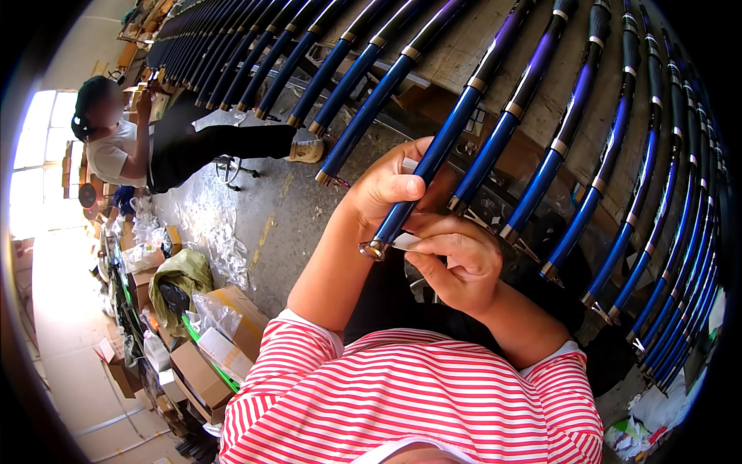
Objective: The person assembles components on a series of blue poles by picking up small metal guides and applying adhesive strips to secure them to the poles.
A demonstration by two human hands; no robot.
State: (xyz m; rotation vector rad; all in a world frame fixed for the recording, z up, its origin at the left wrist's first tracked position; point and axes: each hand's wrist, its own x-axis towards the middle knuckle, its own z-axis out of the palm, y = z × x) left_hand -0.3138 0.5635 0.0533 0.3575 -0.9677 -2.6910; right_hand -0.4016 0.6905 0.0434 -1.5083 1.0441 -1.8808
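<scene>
My left hand (389,184) is closed around the glossy blue butt of a fishing rod (450,124), its thumb lying across the top. A small white piece (409,165) shows by its fingers. The rod slopes down toward me, ending in a metal-coloured ring (374,249). Beside that end, my right hand (464,263) pinches a small white slip (406,241) between thumb and fingers, close to the underside of the rod. Whether the slip touches the rod, I cannot tell.
Many similar rods lie side by side on a wooden bench (452,58), their blue ends jutting over its edge. A person (124,147) sits at the far left. Cardboard boxes (202,375), clear plastic and a green cloth (185,282) crowd the lower left floor.
</scene>
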